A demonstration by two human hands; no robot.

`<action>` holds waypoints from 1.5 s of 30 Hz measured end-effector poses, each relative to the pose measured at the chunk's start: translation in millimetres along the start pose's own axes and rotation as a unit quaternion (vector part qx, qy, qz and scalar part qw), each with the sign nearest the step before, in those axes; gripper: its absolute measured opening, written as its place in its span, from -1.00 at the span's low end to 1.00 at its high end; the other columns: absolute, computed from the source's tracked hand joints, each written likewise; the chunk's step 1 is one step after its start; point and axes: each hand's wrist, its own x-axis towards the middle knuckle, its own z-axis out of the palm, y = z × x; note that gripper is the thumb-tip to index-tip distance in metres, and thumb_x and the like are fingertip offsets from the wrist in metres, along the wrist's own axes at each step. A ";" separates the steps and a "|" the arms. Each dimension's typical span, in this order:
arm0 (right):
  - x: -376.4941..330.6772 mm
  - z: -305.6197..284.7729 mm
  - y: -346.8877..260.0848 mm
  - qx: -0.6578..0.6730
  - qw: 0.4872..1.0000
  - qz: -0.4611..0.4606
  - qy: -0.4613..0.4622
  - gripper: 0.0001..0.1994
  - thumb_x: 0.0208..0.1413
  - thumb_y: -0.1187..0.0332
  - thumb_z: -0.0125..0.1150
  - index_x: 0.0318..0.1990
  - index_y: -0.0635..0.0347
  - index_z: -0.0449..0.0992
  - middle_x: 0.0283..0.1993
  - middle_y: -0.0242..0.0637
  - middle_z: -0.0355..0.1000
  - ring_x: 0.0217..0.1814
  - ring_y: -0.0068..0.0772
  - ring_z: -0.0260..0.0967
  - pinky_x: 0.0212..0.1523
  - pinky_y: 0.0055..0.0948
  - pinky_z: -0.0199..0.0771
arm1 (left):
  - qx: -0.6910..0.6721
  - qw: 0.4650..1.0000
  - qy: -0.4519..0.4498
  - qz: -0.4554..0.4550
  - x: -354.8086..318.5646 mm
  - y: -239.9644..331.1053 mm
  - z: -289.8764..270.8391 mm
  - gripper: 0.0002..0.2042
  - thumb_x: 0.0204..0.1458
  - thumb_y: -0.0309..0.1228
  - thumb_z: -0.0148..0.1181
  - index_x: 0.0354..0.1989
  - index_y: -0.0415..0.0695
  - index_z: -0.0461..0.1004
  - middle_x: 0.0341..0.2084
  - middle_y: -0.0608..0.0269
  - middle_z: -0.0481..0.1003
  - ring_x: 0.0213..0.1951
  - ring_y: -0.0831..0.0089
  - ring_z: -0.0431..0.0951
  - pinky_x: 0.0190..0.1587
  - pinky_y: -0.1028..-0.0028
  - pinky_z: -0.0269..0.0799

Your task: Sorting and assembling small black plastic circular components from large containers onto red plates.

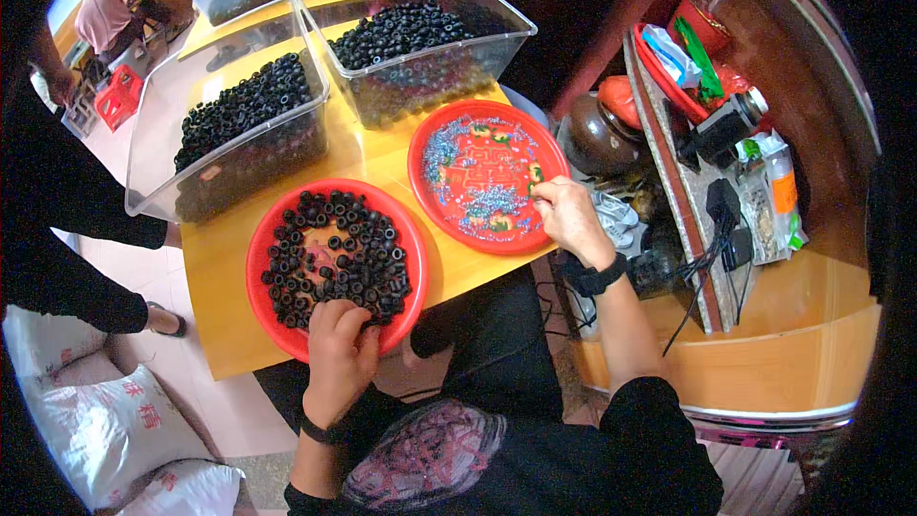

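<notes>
My left hand [339, 342] is over the near rim of a round red tray [416, 272], its fingers curled together among small black ring-shaped parts [382, 239]. Whatever the fingertips hold is hidden by the hand. To the right, a second round red tray [552, 148] with a printed pattern carries a scatter of tiny bluish shiny pieces [492, 201]. At that tray's right side my right hand [573, 217] has thumb and forefinger pinched together. Anything between them is too small to make out.
Two clear plastic bins [244, 148] [439, 67] of black parts stand behind the trays on the yellow table [218, 325]. A cluttered shelf [707, 229] with cables is at right. White sacks [124, 430] lie lower left; a person in black trousers [76, 268] stands beside the table.
</notes>
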 end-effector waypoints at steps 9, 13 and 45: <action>4.7 21.9 -0.7 -0.031 1.000 -0.003 0.005 -0.92 -0.17 0.54 0.03 -0.50 0.23 0.46 -0.47 -0.01 0.34 -0.33 0.00 0.34 -0.27 -0.17 0.35 | -0.149 0.981 0.048 -0.111 -15.9 -3.9 -8.3 -0.80 -0.25 -0.65 0.16 -0.37 -0.28 0.39 -0.45 0.06 0.42 -0.39 0.20 0.44 -0.32 0.42 0.36; 3.6 18.0 -6.7 -0.004 1.000 0.011 0.020 -0.96 -0.16 0.57 0.04 -0.53 0.26 0.42 -0.46 0.00 0.37 -0.33 0.03 0.35 -0.29 -0.21 0.35 | -0.194 0.963 0.077 -0.171 -17.3 8.8 -15.6 -0.83 -0.17 -0.64 0.14 -0.34 -0.30 0.40 -0.45 0.15 0.42 -0.40 0.41 0.43 -0.32 0.52 0.34; 7.9 -25.3 -44.8 0.328 0.909 0.193 -0.171 -0.90 0.06 0.52 -0.02 -0.42 0.30 0.44 -0.55 -0.38 0.39 -0.52 -0.67 0.28 -0.48 -0.62 0.30 | -0.613 0.714 0.140 -0.309 -36.2 -0.3 -24.3 -0.82 0.07 -0.48 0.01 -0.20 -0.31 0.40 -0.46 0.26 0.45 -0.43 0.53 0.45 -0.38 0.58 0.36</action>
